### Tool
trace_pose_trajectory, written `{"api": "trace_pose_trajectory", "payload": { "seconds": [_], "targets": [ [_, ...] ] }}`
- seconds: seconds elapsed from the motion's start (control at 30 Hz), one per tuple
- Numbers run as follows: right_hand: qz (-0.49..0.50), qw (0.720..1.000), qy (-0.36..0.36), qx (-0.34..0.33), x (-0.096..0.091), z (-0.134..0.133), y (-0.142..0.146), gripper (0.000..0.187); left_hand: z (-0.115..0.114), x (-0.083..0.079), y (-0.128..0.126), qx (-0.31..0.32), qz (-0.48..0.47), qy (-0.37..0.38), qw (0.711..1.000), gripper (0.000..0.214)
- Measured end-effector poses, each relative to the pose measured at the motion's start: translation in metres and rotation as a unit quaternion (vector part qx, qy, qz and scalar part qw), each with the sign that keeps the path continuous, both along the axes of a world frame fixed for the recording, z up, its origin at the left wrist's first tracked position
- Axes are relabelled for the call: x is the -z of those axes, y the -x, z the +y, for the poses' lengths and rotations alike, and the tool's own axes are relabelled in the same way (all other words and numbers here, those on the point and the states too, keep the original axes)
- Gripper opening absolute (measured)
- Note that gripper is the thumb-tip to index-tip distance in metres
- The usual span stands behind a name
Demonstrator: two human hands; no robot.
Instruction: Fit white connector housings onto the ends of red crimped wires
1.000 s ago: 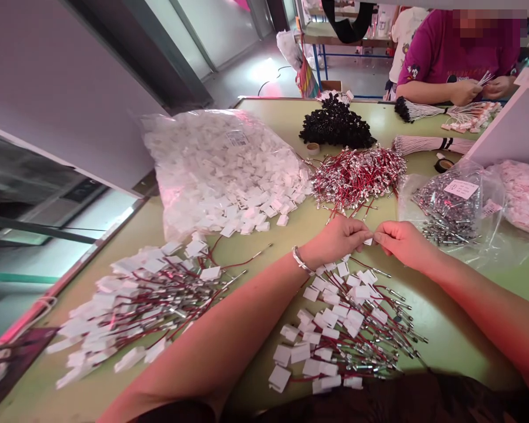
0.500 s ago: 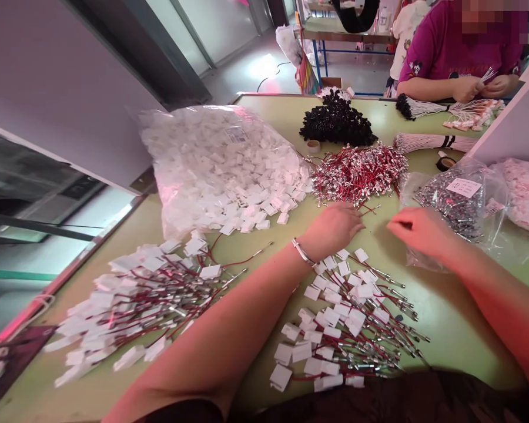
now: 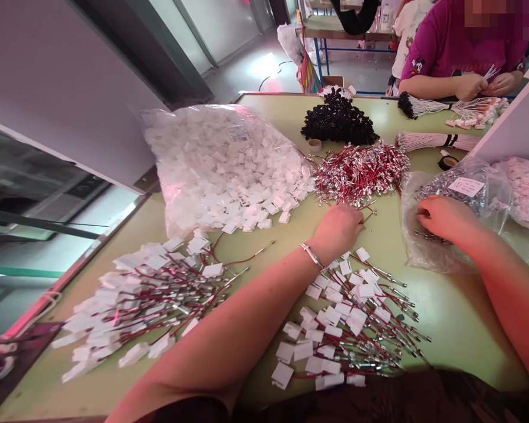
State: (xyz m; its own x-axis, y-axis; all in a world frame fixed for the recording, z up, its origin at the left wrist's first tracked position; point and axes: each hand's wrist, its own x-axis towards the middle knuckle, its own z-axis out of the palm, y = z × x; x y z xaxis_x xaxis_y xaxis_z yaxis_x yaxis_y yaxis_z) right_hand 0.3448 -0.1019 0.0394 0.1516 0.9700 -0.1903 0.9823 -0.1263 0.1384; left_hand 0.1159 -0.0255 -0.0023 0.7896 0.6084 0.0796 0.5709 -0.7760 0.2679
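My left hand (image 3: 337, 228) reaches over the green table (image 3: 436, 329) to the near edge of a heap of short red wires with metal ends (image 3: 359, 172); its fingers curl onto a loose red wire there. My right hand (image 3: 443, 218) rests inside the mouth of a clear plastic bag of small metal parts (image 3: 456, 205), fingers curled down among them. Below my hands lies a pile of red wires fitted with white housings (image 3: 344, 320).
A large open bag of white housings (image 3: 223, 161) lies at the left, a second pile of finished wires (image 3: 145, 299) near the left edge. Black connectors (image 3: 338, 123), white wire bundles (image 3: 432, 141) and a pink bag (image 3: 526, 191) sit behind. A person in a magenta shirt (image 3: 454, 47) works opposite.
My hands, pinched together on one piece a second ago, have parted. The left moved up to the red wire heap, the right moved right into the clear bag.
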Motion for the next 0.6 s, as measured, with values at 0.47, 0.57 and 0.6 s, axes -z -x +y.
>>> {"api": "trace_pose_trajectory", "payload": {
  "seconds": [0.47, 0.57, 0.6],
  "targets": [
    [0.207, 0.970, -0.023, -0.125, -0.009, -0.024, 0.062, 0.024, 0.008, -0.026, 0.026, 0.296, -0.059, 0.123, 0.945, 0.020],
    [0.273, 0.957, -0.014, -0.098, -0.005, -0.023, 0.062, 0.027, 0.005, -0.023, 0.022, 0.238, -0.111, 0.183, 0.947, 0.018],
    [0.309, 0.948, -0.002, -0.080, -0.004, -0.023, 0.062, 0.030, 0.004, -0.024, 0.022, 0.198, -0.124, 0.219, 0.947, 0.019]
  ]
}}
